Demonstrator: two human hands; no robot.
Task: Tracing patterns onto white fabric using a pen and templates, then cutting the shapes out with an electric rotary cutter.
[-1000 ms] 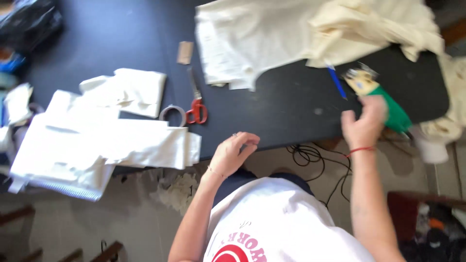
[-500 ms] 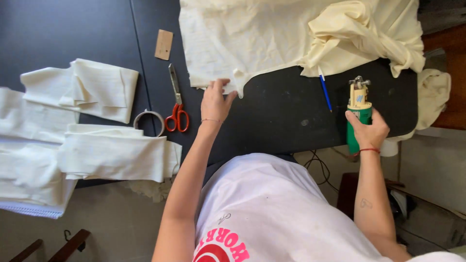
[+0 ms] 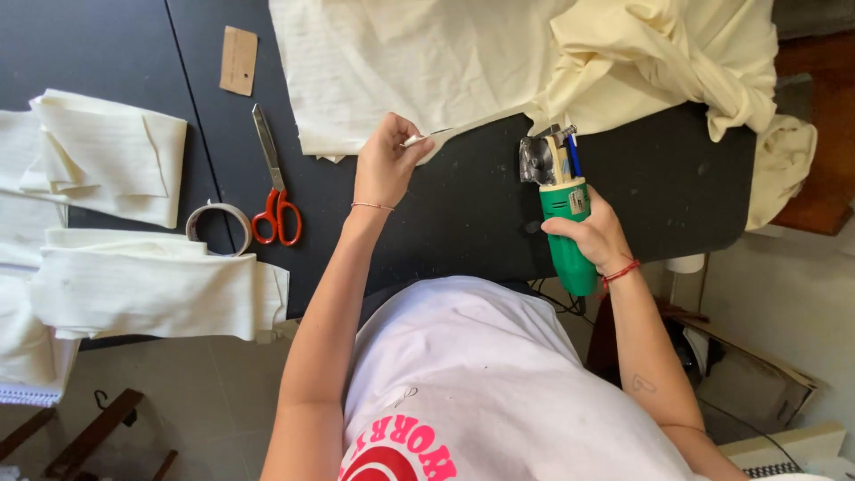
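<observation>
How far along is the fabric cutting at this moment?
Done: folded cut pieces lie stacked at the table's left. In hand: the left hand pinches the cream fabric edge; the right hand grips the green rotary cutter, not yet in the cloth. Left: most fabric looks uncut.

On the dark tabletop lie red-handled scissors, blades pointing away from the person, with a roll of tape just beside the handles. A small brown cardboard piece sits farther up. Folded cream fabric pieces are stacked at the left (one bundle overhangs the near edge). A blue pen lies on the right part. Black cables trail below the edge, over the grey floor.
</observation>
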